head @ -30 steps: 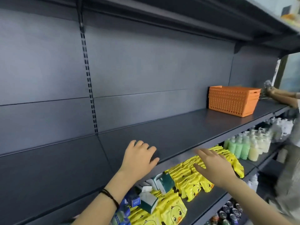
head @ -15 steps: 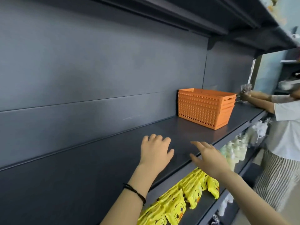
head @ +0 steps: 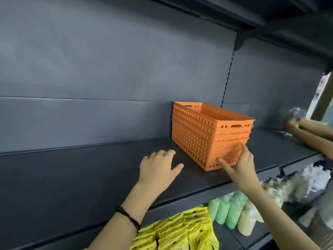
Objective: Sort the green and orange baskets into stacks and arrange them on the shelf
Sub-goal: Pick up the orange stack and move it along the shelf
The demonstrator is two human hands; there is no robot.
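Note:
A stack of several nested orange baskets [head: 203, 139] stands on the dark grey shelf [head: 111, 170], against the back panel. My right hand [head: 241, 165] is at the stack's near end wall, fingers spread and touching it, not gripping. My left hand [head: 158, 168] hovers open over the shelf, just left of the stack's near corner and apart from it. A black band sits on my left wrist. No green basket is in view.
Another person's forearms [head: 310, 130] reach onto the same shelf at the far right, holding crumpled plastic. Below are yellow snack packets [head: 180, 231] and green and pale bottles [head: 227, 212]. A shelf overhangs above.
My view and both hands have shifted right toward the orange stack. My right hand has risen from below the shelf edge to touch the stack's near end.

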